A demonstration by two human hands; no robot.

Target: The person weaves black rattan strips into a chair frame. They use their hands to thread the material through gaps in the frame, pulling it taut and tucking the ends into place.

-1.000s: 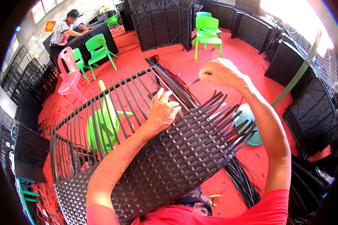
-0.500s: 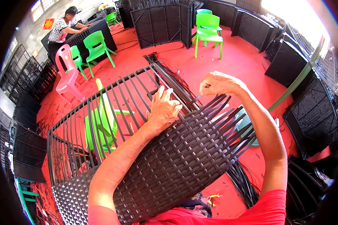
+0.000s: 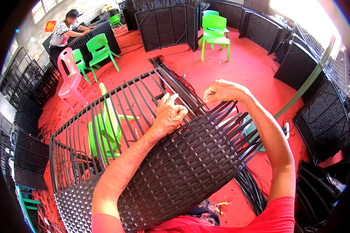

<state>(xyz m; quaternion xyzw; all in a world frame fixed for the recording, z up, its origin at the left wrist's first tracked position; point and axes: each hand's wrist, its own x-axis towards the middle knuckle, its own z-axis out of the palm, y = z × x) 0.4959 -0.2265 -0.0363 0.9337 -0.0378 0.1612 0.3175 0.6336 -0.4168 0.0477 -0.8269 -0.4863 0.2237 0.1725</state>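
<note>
No writing can be read; the red sign (image 3: pixel 50 26) on the wall (image 3: pixel 38 35) is too small

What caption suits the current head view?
Left hand on a partly woven dark panel, right hand pinching a strip.

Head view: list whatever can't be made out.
In the head view:
Right hand: its grip is hidden inside the curled hand.
Left hand: palm hidden by its own back.
Teal object: partly hidden by the right forearm.
Co-worker's hands: too small for finger detail.
</note>
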